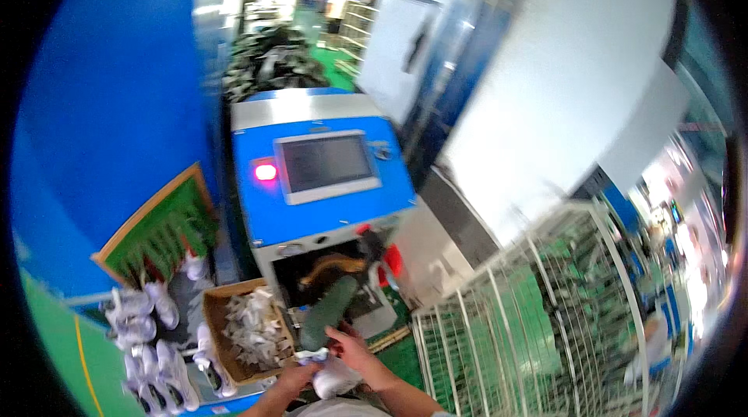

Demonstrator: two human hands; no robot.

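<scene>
Low in the middle of the head view, both my hands are closed around a white shoe (336,380) and a dark green shoe last (327,313). The last points up and away, its lower end meeting the shoe; how far it sits inside, I cannot tell. My left hand (299,377) grips the shoe's near left side. On the right, my right hand (357,355) has its fingers against the last's lower end, just above the shoe. Right beyond them is the dark opening of a blue and grey machine (261,211), which has a screen and a lit red button.
A cardboard box (209,316) of crumpled white paper stands at left. Several white shoes (164,304) lie beyond it, near a green brush-like panel (167,230). On the right is a white wire rack (499,292). A dark pile (273,59) rises behind the machine; a distant person (336,12) stands farther back.
</scene>
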